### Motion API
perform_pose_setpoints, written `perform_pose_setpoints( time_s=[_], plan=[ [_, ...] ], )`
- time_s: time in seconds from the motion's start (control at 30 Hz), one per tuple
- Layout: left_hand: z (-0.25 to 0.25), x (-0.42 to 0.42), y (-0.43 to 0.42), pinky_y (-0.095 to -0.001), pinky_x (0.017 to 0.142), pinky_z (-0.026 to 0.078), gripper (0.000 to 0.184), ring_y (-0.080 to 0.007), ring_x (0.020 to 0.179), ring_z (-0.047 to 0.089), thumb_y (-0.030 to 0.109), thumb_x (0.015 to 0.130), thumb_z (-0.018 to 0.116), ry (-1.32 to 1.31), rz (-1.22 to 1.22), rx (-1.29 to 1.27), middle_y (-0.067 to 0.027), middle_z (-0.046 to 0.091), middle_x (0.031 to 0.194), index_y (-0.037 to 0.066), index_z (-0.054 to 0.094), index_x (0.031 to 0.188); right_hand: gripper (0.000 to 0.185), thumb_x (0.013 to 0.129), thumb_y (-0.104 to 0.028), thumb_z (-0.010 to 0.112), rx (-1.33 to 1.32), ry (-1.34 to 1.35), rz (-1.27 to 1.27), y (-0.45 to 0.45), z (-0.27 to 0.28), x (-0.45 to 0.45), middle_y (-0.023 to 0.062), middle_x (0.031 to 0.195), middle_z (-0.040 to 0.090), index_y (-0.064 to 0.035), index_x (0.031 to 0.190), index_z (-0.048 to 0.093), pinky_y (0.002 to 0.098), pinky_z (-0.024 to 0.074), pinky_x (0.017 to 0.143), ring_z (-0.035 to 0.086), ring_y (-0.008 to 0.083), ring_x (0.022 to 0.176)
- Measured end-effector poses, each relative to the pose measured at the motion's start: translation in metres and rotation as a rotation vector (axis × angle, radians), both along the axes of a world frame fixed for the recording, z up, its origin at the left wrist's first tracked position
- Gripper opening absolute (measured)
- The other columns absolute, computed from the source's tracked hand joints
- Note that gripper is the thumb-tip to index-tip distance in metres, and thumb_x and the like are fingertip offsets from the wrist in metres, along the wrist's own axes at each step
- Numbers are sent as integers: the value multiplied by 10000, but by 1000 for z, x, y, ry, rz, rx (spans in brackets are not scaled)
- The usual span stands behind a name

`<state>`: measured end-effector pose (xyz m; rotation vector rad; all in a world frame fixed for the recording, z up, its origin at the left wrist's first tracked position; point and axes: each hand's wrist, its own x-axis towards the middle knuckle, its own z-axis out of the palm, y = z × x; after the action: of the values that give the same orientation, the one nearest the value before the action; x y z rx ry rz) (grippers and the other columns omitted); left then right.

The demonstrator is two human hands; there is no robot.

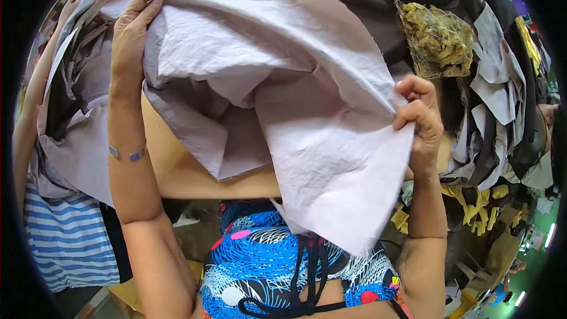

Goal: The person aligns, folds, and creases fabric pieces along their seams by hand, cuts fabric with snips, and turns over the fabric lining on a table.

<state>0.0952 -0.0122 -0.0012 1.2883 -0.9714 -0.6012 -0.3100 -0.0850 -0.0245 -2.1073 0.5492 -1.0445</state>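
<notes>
A large pale grey-mauve cloth [331, 136] hangs in folds between my two hands, above a light tan tabletop [177, 171]. My left hand [139, 18] is closed on its upper left edge, the thumb and fingers pinching it. On the right side, my right hand [419, 112] grips the cloth's right edge with bent fingers. The near corner of the cloth droops over the table's front edge and has a frayed end. Folded parts of the cloth hide much of the tabletop.
Piled grey and dark cloths [82, 82] lie at the left, beside a person in a striped garment [65, 236]. A clear bag of yellowish scraps [437, 38] sits at the upper right. More cloths [499, 71] hang at the right, above yellow scraps [478, 207].
</notes>
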Motion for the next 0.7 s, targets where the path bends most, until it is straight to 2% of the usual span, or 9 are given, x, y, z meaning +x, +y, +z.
perform_pose_setpoints(
  time_s=[0.13, 0.23, 0.33, 0.37, 0.47, 0.5, 0.6, 0.67, 0.7],
  plan=[
    [-2, 6, 2, -165, 825, 429, 243, -31, 909, 545, 93, 935, 512, -16, 6, 21, 12, 641, 1039, 64, 654, 1130, 163, 640, 103, 575, 10, -53, -82, 0, -1, 3, 79, 1014, 525, -48, 700, 561, 255, 390, 813, 503, 176, 897],
    [4, 2, 6, -183, 863, 419, 251, -42, 940, 542, 87, 938, 493, 35, -62, 10, 1, 638, 1062, 50, 646, 1134, 168, 669, 128, 503, 323, -7, -40, 1, -2, -6, 67, 919, 556, -21, 717, 565, 228, 397, 768, 520, 157, 829],
    [15, -4, 13, -197, 899, 403, 260, -54, 981, 534, 77, 938, 477, 30, -89, -18, -6, 629, 1095, 35, 636, 1138, 211, 688, 147, 426, 300, 47, -77, 2, -4, -5, 59, 866, 579, 1, 730, 573, 209, 398, 724, 536, 146, 787],
    [18, -4, 16, -197, 905, 399, 263, -56, 990, 532, 79, 938, 475, 6, -113, -30, -9, 626, 1103, 33, 632, 1145, 202, 718, 90, 424, 325, 99, -82, 0, -4, -8, 80, 924, 596, 22, 777, 605, 231, 405, 770, 549, 158, 841],
    [30, -7, 25, -198, 920, 390, 276, -61, 1011, 528, 84, 939, 474, -71, -171, -43, -19, 616, 1125, 29, 619, 1167, 188, 755, -16, 464, 439, -24, -17, 2, 0, -5, 94, 951, 601, 38, 825, 631, 255, 401, 826, 550, 164, 889],
    [36, -9, 28, -198, 921, 388, 281, -61, 1014, 528, 85, 938, 476, -101, -176, -31, -23, 614, 1131, 29, 614, 1176, 232, 789, -118, 492, 545, -82, 38, 2, 4, -5, 98, 975, 601, 44, 862, 642, 273, 389, 872, 540, 172, 932],
    [39, -18, 29, -201, 941, 377, 302, -63, 1039, 521, 100, 928, 509, -101, -141, 16, -30, 603, 1148, 24, 595, 1207, 198, 791, -131, 543, 507, -115, 55, -2, -2, -6, 90, 982, 594, 26, 863, 639, 266, 381, 873, 533, 172, 946],
    [35, -24, 27, -202, 946, 374, 307, -59, 1050, 516, 106, 922, 527, -136, -75, 75, -26, 598, 1155, 19, 593, 1209, 232, 725, -50, 638, 409, 24, -51, 1, 2, -1, 75, 1016, 571, 19, 944, 607, 261, 365, 901, 520, 162, 985],
    [32, -23, 23, -233, 961, 382, 310, -126, 1071, 549, 144, 915, 561, -363, 16, 99, -56, 606, 1171, 50, 603, 1207, 265, 725, -19, 621, 371, 58, -60, 0, 2, 2, 73, 1049, 566, 19, 987, 597, 264, 362, 921, 516, 168, 1011]
  ],
)
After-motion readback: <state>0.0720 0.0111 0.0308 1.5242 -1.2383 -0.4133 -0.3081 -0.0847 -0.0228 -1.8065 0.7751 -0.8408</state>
